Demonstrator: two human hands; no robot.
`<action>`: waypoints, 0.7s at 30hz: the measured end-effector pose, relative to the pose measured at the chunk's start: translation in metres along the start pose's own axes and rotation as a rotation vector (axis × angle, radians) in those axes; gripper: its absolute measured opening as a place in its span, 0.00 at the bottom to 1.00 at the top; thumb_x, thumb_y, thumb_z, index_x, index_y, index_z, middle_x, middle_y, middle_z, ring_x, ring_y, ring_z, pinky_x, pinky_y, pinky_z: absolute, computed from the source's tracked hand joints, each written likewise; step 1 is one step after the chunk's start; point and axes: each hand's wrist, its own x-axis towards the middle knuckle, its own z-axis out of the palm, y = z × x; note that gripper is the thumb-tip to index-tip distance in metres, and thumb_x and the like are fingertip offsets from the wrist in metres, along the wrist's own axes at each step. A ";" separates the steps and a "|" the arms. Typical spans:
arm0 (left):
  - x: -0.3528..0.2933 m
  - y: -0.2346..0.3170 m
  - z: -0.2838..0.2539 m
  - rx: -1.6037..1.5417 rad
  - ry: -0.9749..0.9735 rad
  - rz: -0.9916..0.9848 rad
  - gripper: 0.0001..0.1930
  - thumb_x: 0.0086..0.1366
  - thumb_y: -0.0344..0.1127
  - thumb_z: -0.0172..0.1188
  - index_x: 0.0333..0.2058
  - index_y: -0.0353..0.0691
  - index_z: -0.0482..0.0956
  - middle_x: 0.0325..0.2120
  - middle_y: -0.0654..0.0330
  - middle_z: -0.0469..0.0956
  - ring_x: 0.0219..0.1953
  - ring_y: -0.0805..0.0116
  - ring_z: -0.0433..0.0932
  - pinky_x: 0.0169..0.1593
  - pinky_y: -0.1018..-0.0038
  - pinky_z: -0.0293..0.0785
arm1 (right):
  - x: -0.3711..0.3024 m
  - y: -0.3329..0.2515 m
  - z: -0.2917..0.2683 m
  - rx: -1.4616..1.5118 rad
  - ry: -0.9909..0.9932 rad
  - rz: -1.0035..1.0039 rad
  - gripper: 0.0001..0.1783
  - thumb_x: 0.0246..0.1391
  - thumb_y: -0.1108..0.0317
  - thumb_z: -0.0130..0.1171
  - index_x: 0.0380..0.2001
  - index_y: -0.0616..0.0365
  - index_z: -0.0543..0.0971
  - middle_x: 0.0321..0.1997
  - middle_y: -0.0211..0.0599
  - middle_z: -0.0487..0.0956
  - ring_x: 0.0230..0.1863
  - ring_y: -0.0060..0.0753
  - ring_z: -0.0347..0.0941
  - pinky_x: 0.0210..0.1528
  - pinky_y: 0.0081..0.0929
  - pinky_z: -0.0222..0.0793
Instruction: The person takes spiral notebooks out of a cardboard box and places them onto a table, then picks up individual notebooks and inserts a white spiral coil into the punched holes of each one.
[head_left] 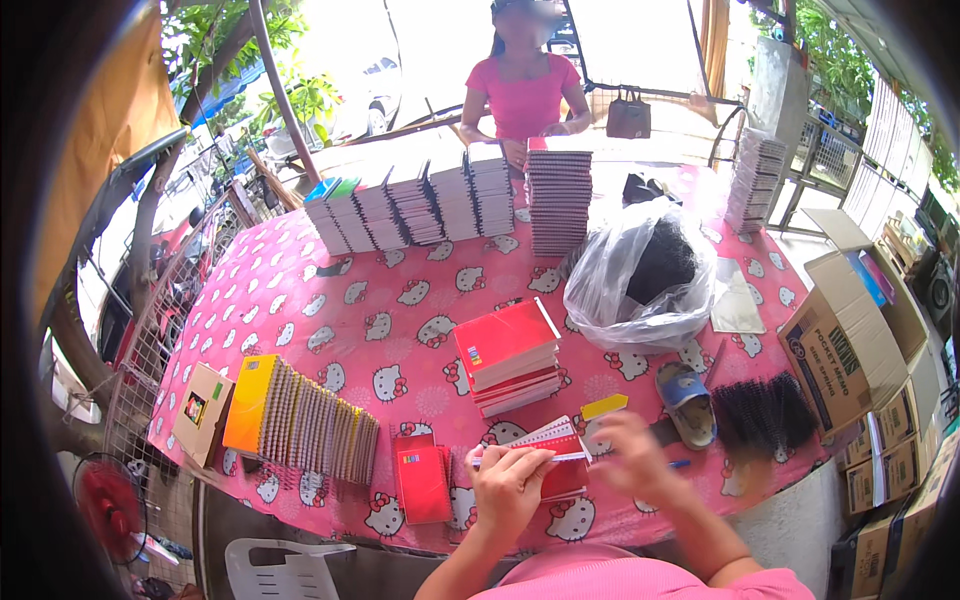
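We're seeing yellow-covered spiral-bound notebooks [300, 425] standing in row at left; red rectangular notepads [425, 482] lying next. Our left hand [508, 488] clamping onto white punched paper pad [545, 437], holding it before red-covered paper stack [508, 352]. Our right hand [632, 458] showing blurred just beside pad; grip we're unable to tell. Yellow arrow-shaped piece [603, 406] lying just beyond; blue-and-tan slipper [687, 402], black coiled bindings [765, 418] resting farther right.

White-and-red paper sheaf [552, 434], punched along edge, slanting, in left hand [508, 487]
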 end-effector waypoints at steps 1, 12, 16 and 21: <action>-0.005 -0.005 -0.002 -0.007 -0.012 -0.018 0.06 0.54 0.40 0.68 0.31 0.51 0.84 0.28 0.72 0.82 0.36 0.70 0.75 0.52 0.61 0.58 | -0.007 0.023 -0.027 -0.131 0.112 0.078 0.17 0.41 0.74 0.67 0.36 0.61 0.74 0.39 0.46 0.74 0.45 0.46 0.72 0.48 0.38 0.69; 0.010 0.004 -0.003 -0.099 -0.039 -0.015 0.06 0.52 0.36 0.70 0.31 0.50 0.86 0.28 0.70 0.83 0.31 0.70 0.72 0.42 0.71 0.60 | -0.136 0.184 -0.175 -0.803 0.266 1.065 0.17 0.43 0.61 0.70 0.32 0.63 0.82 0.36 0.52 0.80 0.41 0.55 0.77 0.44 0.43 0.72; 0.007 0.003 -0.002 -0.046 -0.030 0.008 0.06 0.53 0.37 0.70 0.32 0.49 0.86 0.29 0.70 0.83 0.32 0.70 0.73 0.43 0.71 0.60 | -0.112 0.165 -0.181 -0.810 0.315 1.087 0.11 0.45 0.64 0.68 0.27 0.62 0.83 0.35 0.52 0.80 0.40 0.54 0.77 0.42 0.46 0.71; 0.011 0.006 -0.001 -0.058 -0.006 0.026 0.07 0.53 0.37 0.70 0.32 0.47 0.85 0.31 0.67 0.83 0.34 0.69 0.74 0.45 0.69 0.61 | -0.105 0.156 -0.184 -0.919 0.271 1.004 0.10 0.47 0.69 0.66 0.30 0.64 0.77 0.37 0.53 0.76 0.43 0.56 0.74 0.45 0.46 0.68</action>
